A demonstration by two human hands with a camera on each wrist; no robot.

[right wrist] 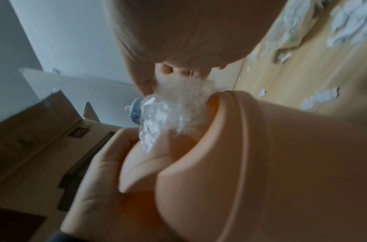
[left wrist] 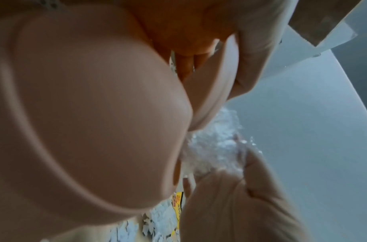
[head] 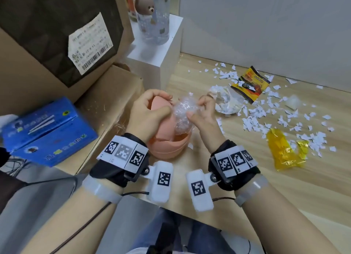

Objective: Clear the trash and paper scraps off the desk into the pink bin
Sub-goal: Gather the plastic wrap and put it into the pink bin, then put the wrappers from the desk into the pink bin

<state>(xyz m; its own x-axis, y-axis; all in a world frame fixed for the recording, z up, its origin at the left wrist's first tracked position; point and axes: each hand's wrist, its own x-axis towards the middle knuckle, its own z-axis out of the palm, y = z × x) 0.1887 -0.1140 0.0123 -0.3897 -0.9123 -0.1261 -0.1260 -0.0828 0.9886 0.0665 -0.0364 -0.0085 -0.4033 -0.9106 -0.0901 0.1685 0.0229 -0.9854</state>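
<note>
The pink bin stands near the desk's front edge. My left hand grips its swing lid and holds it tipped up. A crumpled wad of clear plastic wrap sits in the bin's opening, pinched by my right hand. The right wrist view shows the wrap wedged between lid and rim. To the right lie a white crumpled bag, a yellow-black snack wrapper, yellow cellophane and several white paper scraps.
A blue box and cardboard boxes crowd the left side. Behind the bin stands a white pedestal with a printed bottle. A grey wall bounds the desk at the back. A small white wad lies among the scraps.
</note>
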